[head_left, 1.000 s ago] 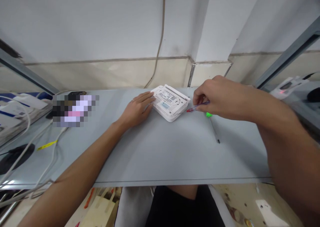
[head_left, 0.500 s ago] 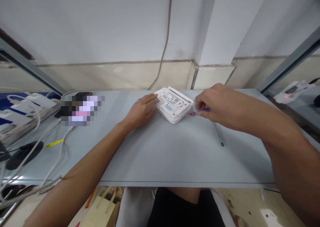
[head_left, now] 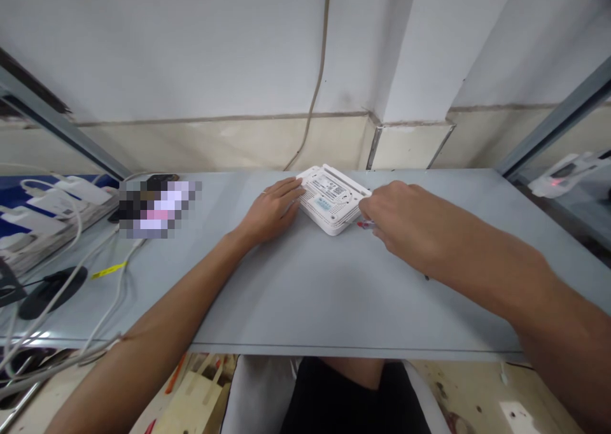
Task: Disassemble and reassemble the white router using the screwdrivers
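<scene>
A white router lies underside up on the grey desk, its printed label and vent holes showing. My left hand grips its left edge, fingers along the top rim and thumb at the near side. At the opposite edge, my right hand is closed around a small screwdriver with a red and see-through handle. The screwdriver points at the router's right side seam; its tip is too small to make out. Most of the handle is hidden in my fingers. Under my right wrist, only the dark end of a thin rod shows.
On the left lie a blurred-out phone, a black mouse, white cables with a yellow tag, and a power strip with several white adapters. A white device with a red light stands at far right.
My right hand has moved left and closer to the router with the screwdriver, now covering most of the thin rod. My left hand and the router stay in place.
</scene>
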Demonstrator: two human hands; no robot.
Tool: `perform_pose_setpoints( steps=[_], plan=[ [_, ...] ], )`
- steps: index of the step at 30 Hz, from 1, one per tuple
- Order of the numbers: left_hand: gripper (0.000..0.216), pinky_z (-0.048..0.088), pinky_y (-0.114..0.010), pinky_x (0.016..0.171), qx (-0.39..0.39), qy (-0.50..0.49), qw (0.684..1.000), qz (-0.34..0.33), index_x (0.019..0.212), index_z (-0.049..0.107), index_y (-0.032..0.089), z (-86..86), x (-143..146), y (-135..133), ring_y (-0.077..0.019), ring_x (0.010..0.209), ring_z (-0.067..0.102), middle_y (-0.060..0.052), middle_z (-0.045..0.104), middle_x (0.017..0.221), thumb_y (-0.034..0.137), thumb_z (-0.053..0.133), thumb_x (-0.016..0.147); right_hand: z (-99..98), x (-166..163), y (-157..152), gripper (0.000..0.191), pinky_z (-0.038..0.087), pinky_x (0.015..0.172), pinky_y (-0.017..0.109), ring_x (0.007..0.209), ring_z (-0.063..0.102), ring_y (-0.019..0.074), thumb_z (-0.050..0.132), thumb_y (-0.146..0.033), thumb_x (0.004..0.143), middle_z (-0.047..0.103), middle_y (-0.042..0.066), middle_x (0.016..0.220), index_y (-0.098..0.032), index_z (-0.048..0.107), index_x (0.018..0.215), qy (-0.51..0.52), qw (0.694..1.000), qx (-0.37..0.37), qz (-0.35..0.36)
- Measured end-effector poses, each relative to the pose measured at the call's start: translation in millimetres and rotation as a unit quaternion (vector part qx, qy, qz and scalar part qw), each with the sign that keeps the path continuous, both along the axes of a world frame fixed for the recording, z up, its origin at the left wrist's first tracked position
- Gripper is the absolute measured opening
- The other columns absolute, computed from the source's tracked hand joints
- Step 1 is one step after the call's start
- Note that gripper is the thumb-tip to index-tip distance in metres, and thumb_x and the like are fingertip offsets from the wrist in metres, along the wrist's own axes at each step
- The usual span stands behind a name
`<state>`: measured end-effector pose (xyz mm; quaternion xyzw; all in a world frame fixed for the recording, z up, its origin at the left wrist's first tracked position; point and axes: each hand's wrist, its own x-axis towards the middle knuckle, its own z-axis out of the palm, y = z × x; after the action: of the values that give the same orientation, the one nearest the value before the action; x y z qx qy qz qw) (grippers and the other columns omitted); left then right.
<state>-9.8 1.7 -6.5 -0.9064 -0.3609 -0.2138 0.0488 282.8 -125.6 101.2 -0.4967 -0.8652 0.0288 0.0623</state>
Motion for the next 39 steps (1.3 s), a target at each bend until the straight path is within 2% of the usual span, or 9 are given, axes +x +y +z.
perform_pose_setpoints(
  steps=[5,11,15,18,25,28,31,36,39],
  plan=[
    [0.042,0.045,-0.052,0.124,0.000,-0.001,1.000,-0.001,0.139,0.066,0.013,1.6,0.0,-1.4,-0.0292,0.150,0.050,-0.016,0.059,0.154,0.029,0.043,0.107,1.6,-9.3,3.2,0.024,0.026,0.051,0.031,0.060,0.048,0.0137,0.050,0.002,0.083,0.057,0.002,0.080,-0.021,0.050,0.077,-0.068,0.992,-0.100,-0.031],
    [0.043,0.043,-0.053,0.125,-0.013,0.006,1.000,-0.003,0.142,0.063,0.016,2.8,-0.4,-1.8,-0.0281,0.151,0.048,-0.014,0.056,0.157,0.031,0.041,0.108,-11.7,-8.0,44.7,0.025,0.028,0.047,0.029,0.047,0.046,0.0098,0.064,-0.001,0.063,0.059,-0.001,0.073,-0.021,0.048,0.064,-0.100,0.965,-0.236,-0.056],
    [0.044,0.042,-0.053,0.126,-0.020,0.008,1.000,0.007,0.143,0.063,0.017,3.1,0.0,-2.3,-0.0272,0.152,0.047,-0.013,0.056,0.158,0.030,0.041,0.107,-22.2,-6.2,61.9,0.030,0.036,0.050,0.030,0.048,0.059,0.0178,0.073,-0.010,0.064,0.061,-0.002,0.054,-0.022,0.047,0.056,-0.057,0.926,-0.370,-0.042],
    [0.045,0.041,-0.054,0.126,-0.026,0.019,0.999,0.002,0.145,0.061,0.017,3.3,-0.4,-2.9,-0.0276,0.153,0.045,-0.013,0.053,0.160,0.027,0.044,0.104,-23.8,-6.3,64.1,0.029,0.041,0.053,0.031,0.052,0.065,0.0206,0.073,-0.014,0.070,0.064,-0.001,0.051,-0.023,0.048,0.058,-0.036,0.913,-0.407,-0.009],
    [0.045,0.042,-0.054,0.126,-0.020,0.016,1.000,-0.010,0.144,0.061,0.013,2.5,-1.3,-2.3,-0.0294,0.153,0.046,-0.017,0.054,0.159,0.026,0.047,0.103,-9.1,7.2,65.4,0.009,0.045,0.058,0.029,0.058,0.068,0.0174,0.068,-0.014,0.077,0.066,-0.004,0.053,-0.022,0.068,0.081,-0.021,0.942,-0.334,0.015],
    [0.045,0.042,-0.054,0.126,-0.017,0.017,1.000,-0.009,0.144,0.061,0.014,2.6,-1.3,-2.1,-0.0293,0.154,0.045,-0.016,0.054,0.159,0.027,0.048,0.103,0.7,17.1,69.5,0.017,0.046,0.058,0.030,0.063,0.070,0.0186,0.069,-0.022,0.082,0.074,-0.002,0.068,-0.023,0.073,0.098,0.019,0.955,-0.295,-0.012],
    [0.044,0.042,-0.055,0.125,-0.016,0.013,1.000,-0.016,0.144,0.061,0.014,3.2,-1.6,-1.9,-0.0305,0.154,0.045,-0.017,0.054,0.159,0.028,0.050,0.103,3.2,23.1,68.3,0.014,0.046,0.059,0.030,0.065,0.070,0.0173,0.066,-0.023,0.086,0.078,0.001,0.084,-0.023,0.075,0.097,0.058,0.961,-0.268,-0.032],
    [0.045,0.043,-0.058,0.123,-0.032,-0.006,0.999,-0.043,0.145,0.060,0.017,4.4,-1.3,-2.7,-0.0330,0.155,0.041,-0.018,0.053,0.159,0.035,0.053,0.105,-26.1,22.2,37.6,0.011,0.047,0.068,0.031,0.085,0.071,0.0216,0.064,-0.025,0.089,0.077,0.003,0.086,-0.024,0.074,0.094,0.110,0.980,-0.148,-0.077],
    [0.047,0.043,-0.060,0.122,-0.045,-0.017,0.997,-0.053,0.144,0.060,0.018,4.4,0.3,-3.9,-0.0346,0.153,0.041,-0.019,0.051,0.159,0.044,0.054,0.106,-52.3,12.3,9.5,0.010,0.048,0.067,0.032,0.079,0.071,0.0205,0.062,-0.027,0.092,0.077,0.003,0.085,-0.023,0.070,0.097,0.184,0.960,-0.165,-0.128]
  ],
)
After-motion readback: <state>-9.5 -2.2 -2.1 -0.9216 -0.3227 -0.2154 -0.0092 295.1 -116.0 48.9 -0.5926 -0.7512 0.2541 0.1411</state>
